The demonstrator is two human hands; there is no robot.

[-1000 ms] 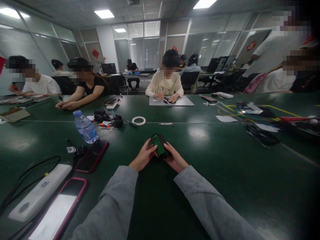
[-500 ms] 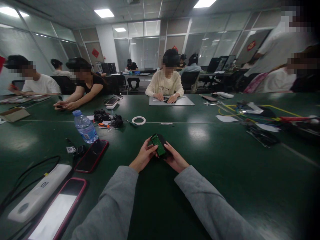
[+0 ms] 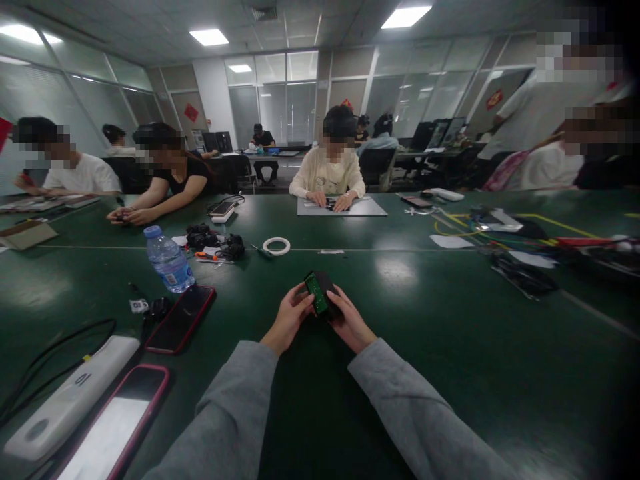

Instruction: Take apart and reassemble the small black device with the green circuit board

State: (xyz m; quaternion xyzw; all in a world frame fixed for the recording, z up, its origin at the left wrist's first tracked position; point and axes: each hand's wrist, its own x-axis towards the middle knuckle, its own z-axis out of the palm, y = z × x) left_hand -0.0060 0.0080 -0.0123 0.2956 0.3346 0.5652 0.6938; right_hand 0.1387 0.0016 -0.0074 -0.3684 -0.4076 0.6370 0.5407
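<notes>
Both my hands hold one small black device with a green circuit board (image 3: 319, 294) showing on its face, just above the green table (image 3: 400, 320). My left hand (image 3: 287, 320) grips its left side with fingers curled and the thumb near the board. On the device's right, my right hand (image 3: 347, 321) wraps the black body. Grey sleeves cover both forearms. The device is tilted, board facing up and left.
A water bottle (image 3: 167, 260), two phones (image 3: 181, 319) (image 3: 120, 423), a white power bank (image 3: 65, 399) with cables lie left. A tape roll (image 3: 277, 246) and black parts (image 3: 215, 241) sit ahead. Wires (image 3: 500, 230) lie right. Other people sit across the table.
The device has turned slightly more on edge between my hands. The view has tipped down a little; my hands stay in the same place.
</notes>
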